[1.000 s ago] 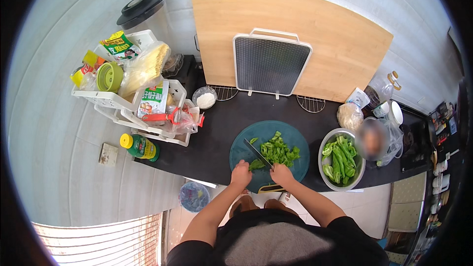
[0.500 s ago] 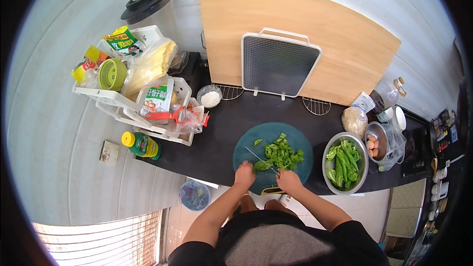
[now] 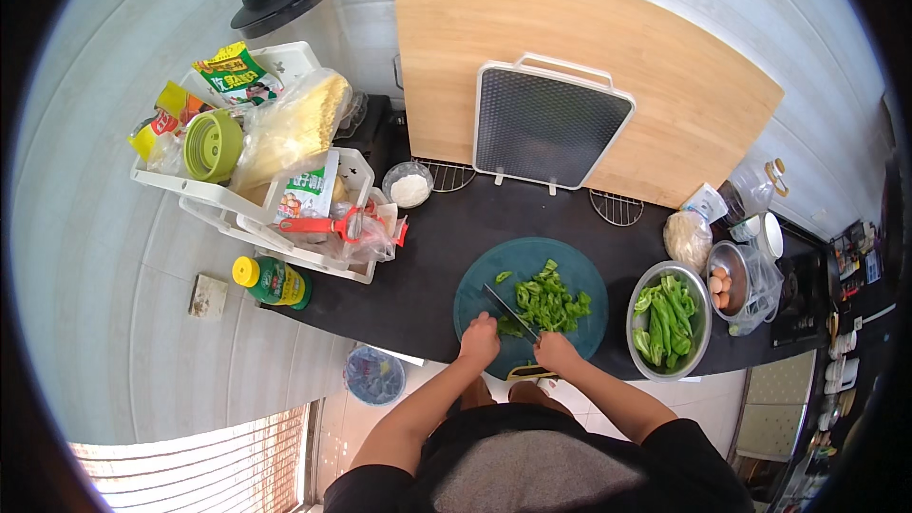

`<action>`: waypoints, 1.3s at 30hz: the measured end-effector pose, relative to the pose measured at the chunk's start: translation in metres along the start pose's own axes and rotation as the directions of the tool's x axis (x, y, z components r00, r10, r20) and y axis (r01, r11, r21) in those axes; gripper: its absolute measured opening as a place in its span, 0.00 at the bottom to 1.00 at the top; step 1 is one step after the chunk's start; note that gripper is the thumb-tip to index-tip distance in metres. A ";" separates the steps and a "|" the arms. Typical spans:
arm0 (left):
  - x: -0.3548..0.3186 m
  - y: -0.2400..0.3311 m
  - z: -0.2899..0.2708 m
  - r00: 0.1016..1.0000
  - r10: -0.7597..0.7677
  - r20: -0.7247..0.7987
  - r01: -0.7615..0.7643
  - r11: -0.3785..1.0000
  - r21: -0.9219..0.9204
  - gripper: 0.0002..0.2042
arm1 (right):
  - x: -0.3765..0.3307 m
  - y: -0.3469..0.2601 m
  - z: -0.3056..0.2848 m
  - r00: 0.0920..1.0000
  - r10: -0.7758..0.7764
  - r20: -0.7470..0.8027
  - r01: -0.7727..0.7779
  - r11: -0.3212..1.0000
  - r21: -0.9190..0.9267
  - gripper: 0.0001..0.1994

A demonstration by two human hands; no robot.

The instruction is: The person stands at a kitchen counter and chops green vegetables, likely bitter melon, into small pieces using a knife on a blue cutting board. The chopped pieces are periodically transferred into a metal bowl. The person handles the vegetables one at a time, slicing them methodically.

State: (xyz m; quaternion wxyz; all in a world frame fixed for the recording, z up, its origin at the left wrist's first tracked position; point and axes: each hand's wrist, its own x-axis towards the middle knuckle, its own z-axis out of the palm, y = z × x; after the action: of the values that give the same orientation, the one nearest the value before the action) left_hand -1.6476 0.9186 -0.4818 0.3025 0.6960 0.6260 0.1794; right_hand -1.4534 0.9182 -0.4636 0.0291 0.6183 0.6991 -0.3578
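Note:
On the round dark green cutting board (image 3: 480,271) lies a heap of chopped green peppers (image 3: 556,304). My right hand (image 3: 557,353) is closed around the handle of a knife (image 3: 510,310); its blade slants up and left across the board, beside the heap. At the board's near left, my left hand (image 3: 480,341) has its fingers curled in, next to the blade, on a piece of green pepper (image 3: 508,327) that shows only partly. One small green slice (image 3: 503,276) sits apart beyond the knife tip. To the right, whole green peppers (image 3: 672,321) fill a metal bowl (image 3: 706,334).
A smaller bowl with eggs (image 3: 720,287) and a plastic bag stands farther right. White baskets (image 3: 214,192) of packets, a green bottle with a yellow cap (image 3: 274,282) and a dish of white powder (image 3: 409,190) are at left. A large wooden board (image 3: 589,28) leans behind.
The knife blade has tilted, showing more of its flat side. My left hand has shifted slightly right and less of the pepper piece shows beside it. The whole view has moved a little.

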 end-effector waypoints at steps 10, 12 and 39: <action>-0.004 -0.008 0.002 1.000 0.020 -0.011 -0.020 1.000 -0.005 0.07 | 0.031 -0.041 0.017 0.976 0.095 -0.198 -0.081 0.993 0.081 0.09; -0.003 -0.008 0.002 1.000 0.019 -0.023 -0.019 1.000 -0.005 0.07 | 0.028 -0.026 0.013 0.968 0.119 -0.219 -0.099 0.990 0.101 0.10; -0.006 -0.010 0.001 0.997 -0.055 -0.059 0.044 0.984 -0.173 0.06 | 0.009 -0.039 -0.001 0.981 0.027 -0.194 -0.006 0.994 0.107 0.11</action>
State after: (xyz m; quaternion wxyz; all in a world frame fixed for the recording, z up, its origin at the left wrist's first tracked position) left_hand -1.6553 0.9125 -0.4879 0.3458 0.6456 0.6346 0.2469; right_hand -1.4892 0.9268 -0.4490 -0.0695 0.6569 0.6735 -0.3316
